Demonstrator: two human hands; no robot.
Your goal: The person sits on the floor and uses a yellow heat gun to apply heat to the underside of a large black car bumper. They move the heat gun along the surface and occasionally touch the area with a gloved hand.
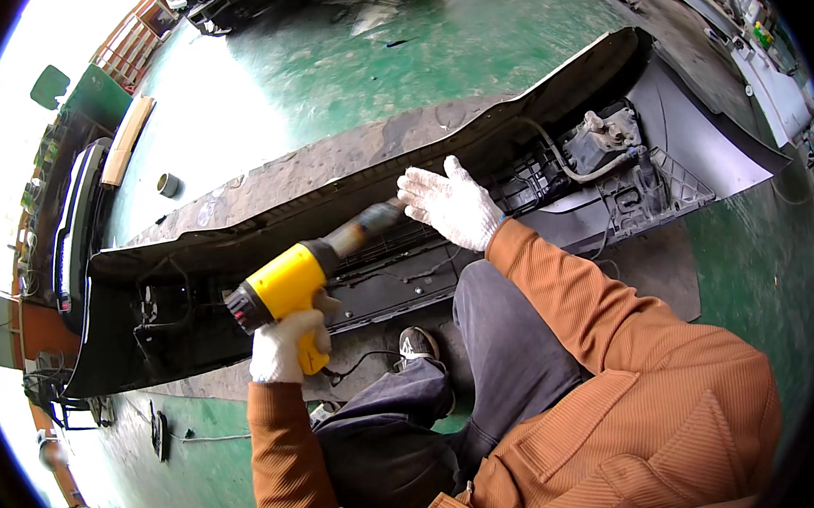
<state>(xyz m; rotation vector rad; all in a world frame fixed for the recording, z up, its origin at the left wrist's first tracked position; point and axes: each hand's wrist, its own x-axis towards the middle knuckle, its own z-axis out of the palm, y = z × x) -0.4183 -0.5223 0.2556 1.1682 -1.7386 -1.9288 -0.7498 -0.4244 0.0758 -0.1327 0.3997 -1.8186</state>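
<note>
A yellow and black heat gun (286,279) is in my left hand (286,345), which wears a white knitted glove and is wrapped round the handle. Its metal nozzle (366,229) points up and to the right, with the tip close to the fingers of my right hand (449,202). That gloved hand is flat, with fingers stretched out, over the middle of a long dark car bumper (200,264). The bumper lies inner side up across the floor in front of me. Whether my right fingers touch its edge, I cannot tell.
A grey mat (261,189) lies under the bumper on the green floor (338,79). Another bumper (80,230) stands at the left, near a small round can (168,185). A black cord (362,359) runs by my shoe (419,344). Car parts (773,87) line the right side.
</note>
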